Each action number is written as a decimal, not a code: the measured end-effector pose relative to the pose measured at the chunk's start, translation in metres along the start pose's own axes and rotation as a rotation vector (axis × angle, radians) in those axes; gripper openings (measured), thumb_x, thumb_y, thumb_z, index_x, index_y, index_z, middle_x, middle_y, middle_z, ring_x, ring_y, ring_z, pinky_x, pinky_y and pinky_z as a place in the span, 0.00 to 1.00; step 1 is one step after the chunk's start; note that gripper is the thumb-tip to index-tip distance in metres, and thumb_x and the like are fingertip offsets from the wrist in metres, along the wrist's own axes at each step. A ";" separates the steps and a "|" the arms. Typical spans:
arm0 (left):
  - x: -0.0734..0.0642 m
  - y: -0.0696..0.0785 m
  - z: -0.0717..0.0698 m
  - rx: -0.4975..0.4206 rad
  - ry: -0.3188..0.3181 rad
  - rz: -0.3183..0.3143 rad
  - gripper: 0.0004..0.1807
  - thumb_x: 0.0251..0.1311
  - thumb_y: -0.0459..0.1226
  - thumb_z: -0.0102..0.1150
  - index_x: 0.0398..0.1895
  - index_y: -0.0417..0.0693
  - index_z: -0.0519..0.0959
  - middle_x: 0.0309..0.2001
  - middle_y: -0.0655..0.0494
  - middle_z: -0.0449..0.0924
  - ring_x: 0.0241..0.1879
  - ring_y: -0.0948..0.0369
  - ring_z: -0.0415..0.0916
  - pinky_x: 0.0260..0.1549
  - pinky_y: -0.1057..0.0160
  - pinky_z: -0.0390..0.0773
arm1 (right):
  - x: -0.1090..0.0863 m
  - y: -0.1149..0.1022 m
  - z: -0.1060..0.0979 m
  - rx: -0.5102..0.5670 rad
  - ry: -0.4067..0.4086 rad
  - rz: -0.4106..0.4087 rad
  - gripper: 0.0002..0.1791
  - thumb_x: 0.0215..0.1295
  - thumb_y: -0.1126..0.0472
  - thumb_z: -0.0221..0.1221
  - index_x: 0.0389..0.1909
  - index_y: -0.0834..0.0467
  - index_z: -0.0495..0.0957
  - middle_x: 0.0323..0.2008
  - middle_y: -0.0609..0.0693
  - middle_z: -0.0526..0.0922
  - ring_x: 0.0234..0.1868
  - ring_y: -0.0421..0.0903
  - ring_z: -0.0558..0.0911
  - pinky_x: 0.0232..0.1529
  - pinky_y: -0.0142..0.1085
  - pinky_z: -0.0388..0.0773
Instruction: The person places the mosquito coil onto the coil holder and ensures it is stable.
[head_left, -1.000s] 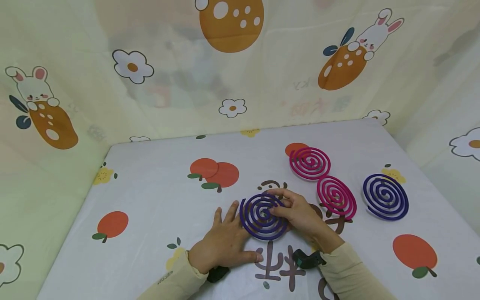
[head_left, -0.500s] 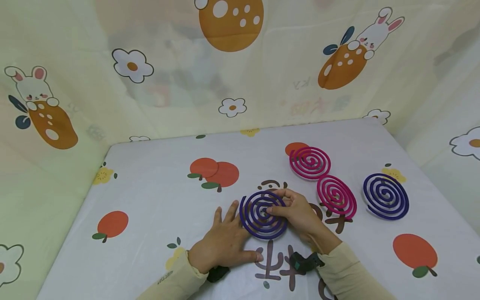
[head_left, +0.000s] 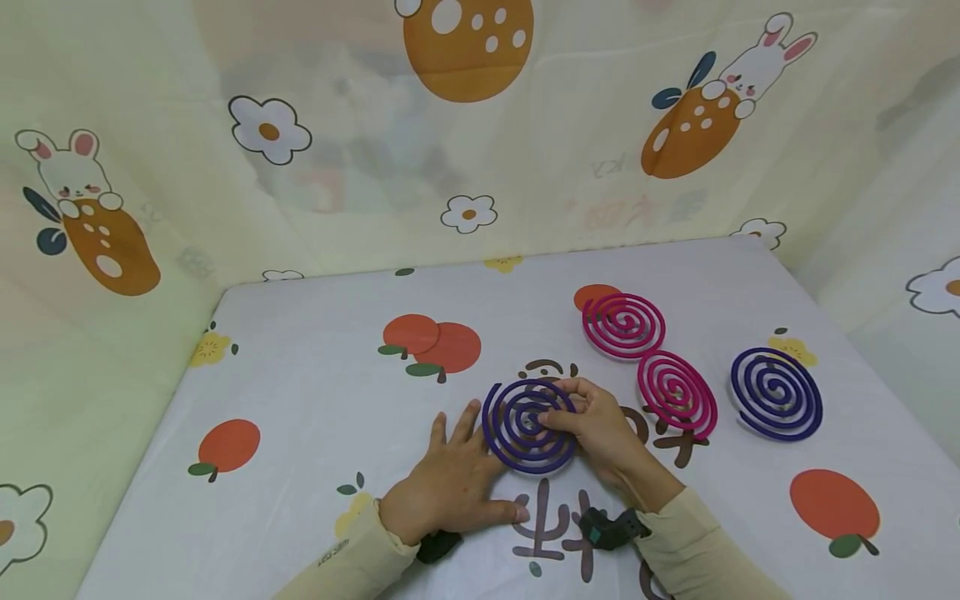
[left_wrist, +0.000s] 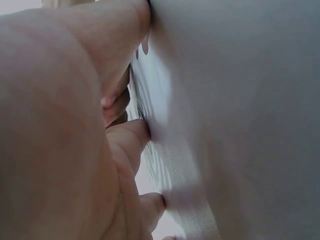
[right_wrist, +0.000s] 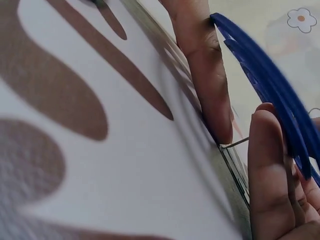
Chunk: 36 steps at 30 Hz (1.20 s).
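A dark blue spiral mosquito coil (head_left: pixel 534 442) is held slightly tilted over the middle of the table in the head view. My right hand (head_left: pixel 600 429) pinches it, the thumb lying over the coil near its centre. In the right wrist view the same blue coil (right_wrist: pixel 280 85) is raised off the surface, with fingers (right_wrist: pixel 267 160) against it. A thin metal piece (right_wrist: pixel 236 143) shows beneath; its whole shape is hidden. My left hand (head_left: pixel 450 483) lies flat on the cloth, fingers spread, some fingertips hidden behind the coil. Left wrist view shows those fingers (left_wrist: pixel 131 140) touching the surface.
Two pink mosquito coils, a farther one (head_left: pixel 624 327) and a nearer one (head_left: pixel 677 392), lie right of the hands, edges meeting. Another dark blue coil (head_left: pixel 776 393) lies farther right. A white fruit-print cloth (head_left: pixel 300 375) covers the table; a patterned curtain (head_left: pixel 360 167) stands behind.
The held coil has turned slightly and its far edge has risen a little, with my right hand's fingers shifting along. My left hand stays in place. The head view has shifted slightly.
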<state>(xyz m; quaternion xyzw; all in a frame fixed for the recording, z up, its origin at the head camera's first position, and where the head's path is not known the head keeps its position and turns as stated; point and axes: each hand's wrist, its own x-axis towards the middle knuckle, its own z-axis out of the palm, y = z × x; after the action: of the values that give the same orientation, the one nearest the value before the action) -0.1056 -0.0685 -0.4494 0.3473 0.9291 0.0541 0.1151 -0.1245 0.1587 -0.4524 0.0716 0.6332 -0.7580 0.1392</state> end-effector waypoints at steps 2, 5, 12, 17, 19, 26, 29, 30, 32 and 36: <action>0.001 0.000 0.000 0.003 -0.002 0.001 0.54 0.58 0.75 0.56 0.84 0.69 0.53 0.85 0.49 0.43 0.82 0.38 0.41 0.69 0.24 0.52 | 0.000 0.000 0.000 0.006 0.004 -0.001 0.28 0.63 0.77 0.63 0.62 0.71 0.64 0.39 0.53 0.89 0.34 0.44 0.90 0.37 0.36 0.88; 0.001 0.000 0.000 0.009 -0.004 0.003 0.54 0.58 0.75 0.56 0.84 0.69 0.53 0.85 0.49 0.44 0.82 0.38 0.42 0.69 0.24 0.52 | -0.001 0.000 -0.001 0.007 0.010 0.004 0.28 0.63 0.77 0.63 0.62 0.70 0.64 0.38 0.53 0.89 0.32 0.44 0.90 0.35 0.36 0.87; 0.001 0.000 -0.001 0.018 -0.017 0.000 0.54 0.58 0.75 0.56 0.84 0.70 0.53 0.85 0.50 0.43 0.82 0.38 0.41 0.70 0.25 0.52 | 0.000 0.001 -0.003 -0.008 0.002 0.015 0.28 0.62 0.76 0.63 0.62 0.70 0.64 0.38 0.52 0.88 0.34 0.43 0.90 0.38 0.36 0.87; 0.000 0.001 -0.002 0.037 -0.017 -0.003 0.53 0.58 0.75 0.55 0.84 0.70 0.53 0.85 0.49 0.44 0.82 0.38 0.42 0.70 0.25 0.53 | 0.001 0.003 -0.001 0.004 0.001 0.009 0.29 0.63 0.77 0.62 0.63 0.70 0.64 0.37 0.54 0.89 0.32 0.44 0.90 0.38 0.36 0.88; 0.000 0.001 -0.002 0.038 -0.015 -0.001 0.53 0.58 0.75 0.55 0.84 0.70 0.53 0.85 0.49 0.45 0.82 0.38 0.43 0.70 0.25 0.53 | 0.002 0.003 0.000 0.009 -0.001 0.002 0.28 0.63 0.78 0.61 0.63 0.71 0.63 0.37 0.54 0.89 0.31 0.44 0.89 0.36 0.37 0.88; 0.000 0.001 -0.002 0.027 -0.017 0.001 0.53 0.58 0.75 0.55 0.84 0.69 0.53 0.85 0.50 0.44 0.82 0.38 0.42 0.70 0.25 0.52 | -0.001 0.002 0.001 0.012 0.018 0.010 0.28 0.62 0.78 0.61 0.62 0.70 0.63 0.36 0.53 0.89 0.32 0.44 0.89 0.36 0.36 0.87; 0.000 0.001 -0.003 0.026 -0.019 0.001 0.53 0.58 0.75 0.55 0.84 0.69 0.53 0.85 0.50 0.44 0.82 0.38 0.42 0.70 0.25 0.52 | -0.003 0.000 0.001 -0.003 0.024 0.012 0.28 0.62 0.78 0.61 0.62 0.70 0.64 0.37 0.53 0.89 0.34 0.44 0.89 0.37 0.35 0.87; 0.000 0.002 -0.003 0.026 -0.019 0.001 0.53 0.58 0.75 0.55 0.84 0.69 0.53 0.85 0.50 0.44 0.82 0.38 0.42 0.70 0.25 0.52 | -0.003 0.000 0.001 -0.006 0.025 0.012 0.28 0.62 0.77 0.61 0.62 0.70 0.64 0.37 0.53 0.88 0.35 0.44 0.89 0.38 0.35 0.87; 0.000 0.002 -0.003 0.027 -0.017 0.001 0.53 0.58 0.75 0.55 0.84 0.69 0.53 0.85 0.50 0.44 0.82 0.38 0.42 0.70 0.25 0.52 | -0.004 -0.001 0.002 -0.009 0.023 0.009 0.28 0.62 0.77 0.61 0.62 0.70 0.63 0.38 0.53 0.88 0.36 0.44 0.89 0.39 0.35 0.87; 0.000 0.001 -0.003 0.023 -0.015 -0.002 0.53 0.58 0.74 0.56 0.84 0.69 0.53 0.85 0.50 0.44 0.82 0.38 0.42 0.70 0.25 0.52 | -0.003 0.000 0.004 0.011 0.014 0.005 0.28 0.62 0.78 0.60 0.62 0.70 0.62 0.37 0.54 0.88 0.33 0.44 0.89 0.36 0.36 0.87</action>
<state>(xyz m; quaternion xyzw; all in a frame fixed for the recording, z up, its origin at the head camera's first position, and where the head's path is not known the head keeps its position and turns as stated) -0.1053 -0.0679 -0.4460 0.3479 0.9292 0.0407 0.1181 -0.1212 0.1553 -0.4506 0.0790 0.6299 -0.7605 0.1364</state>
